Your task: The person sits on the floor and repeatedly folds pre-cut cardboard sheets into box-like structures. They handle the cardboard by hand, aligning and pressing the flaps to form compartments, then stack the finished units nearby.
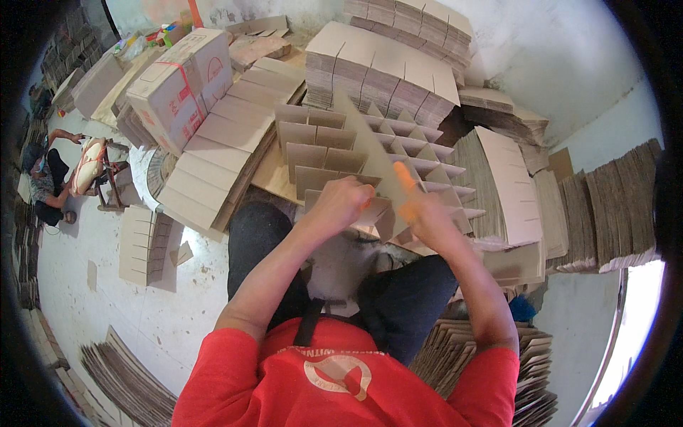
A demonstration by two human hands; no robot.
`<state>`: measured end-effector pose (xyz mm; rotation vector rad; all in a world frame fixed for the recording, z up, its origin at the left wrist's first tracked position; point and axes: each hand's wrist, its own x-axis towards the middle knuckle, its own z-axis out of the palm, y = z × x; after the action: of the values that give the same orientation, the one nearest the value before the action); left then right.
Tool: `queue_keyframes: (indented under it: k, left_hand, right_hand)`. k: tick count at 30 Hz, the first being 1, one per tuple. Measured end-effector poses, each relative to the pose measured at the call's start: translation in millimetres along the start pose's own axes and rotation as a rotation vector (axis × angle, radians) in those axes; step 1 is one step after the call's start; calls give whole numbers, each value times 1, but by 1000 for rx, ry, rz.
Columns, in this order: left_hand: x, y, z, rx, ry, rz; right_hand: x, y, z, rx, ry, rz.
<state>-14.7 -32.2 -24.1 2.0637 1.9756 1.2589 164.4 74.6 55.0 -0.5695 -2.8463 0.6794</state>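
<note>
A partly assembled cardboard divider grid (325, 136) with slotted cross strips stands on a wooden board (275, 173) above my knees. A long cardboard strip (368, 141) slants across its middle, blurred and raised above the cells. My right hand (427, 213), with orange covers on its fingers, grips this strip near its close end. At the near left side of the grid, my left hand (344, 203) is curled against the cross pieces, its fingertips partly hidden. An orange cover shows on one of its fingers. Whether it pinches a piece cannot be made out.
Slotted cardboard stacks rise behind the grid (373, 64), at its right (507, 187) and at its left (229, 144). A strapped carton (179, 88) sits on the left stack. More cardboard (480, 357) lies beside my right hip. A person (48, 181) sits far left near a bundle (89, 165).
</note>
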Motion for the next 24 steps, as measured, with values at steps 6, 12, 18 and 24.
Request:
queue_keyframes:
  k: [6,12,18,24]
  left_hand:
    - [-8,-10,-3,107,-89,-10]
    - [0,-6,2,118,-164,-40]
    - [-20,-19,-28,175,-68,-103]
    - [-34,-21,-43,201,-15,-105]
  right_hand:
    - [6,12,43,-176,-244,125]
    - [-31,46,-20,-424,352,250]
    - [-82,149,-71,-822,554,674]
    - [-98,227,-66,-834,67,609]
